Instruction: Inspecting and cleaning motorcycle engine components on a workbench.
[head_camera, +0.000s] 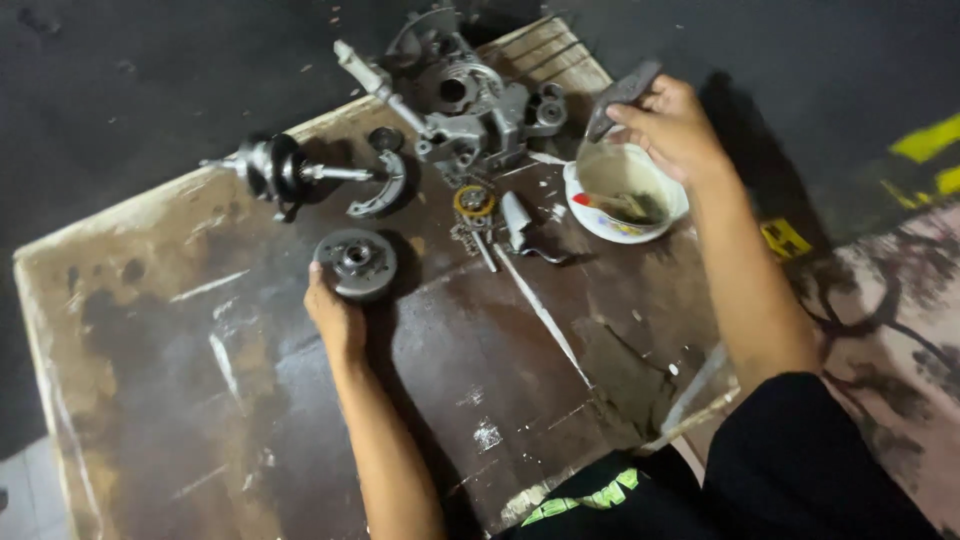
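Left hand (335, 318) on clutch disc (355, 263), right hand (672, 125) gripping brush (622, 95)

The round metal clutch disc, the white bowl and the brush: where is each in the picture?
round metal clutch disc (355, 263): head view, on its centre hub.
white bowl (592, 217): head view, on its near rim.
brush (622, 93): head view, on the grey handle above the right hand's fingers.
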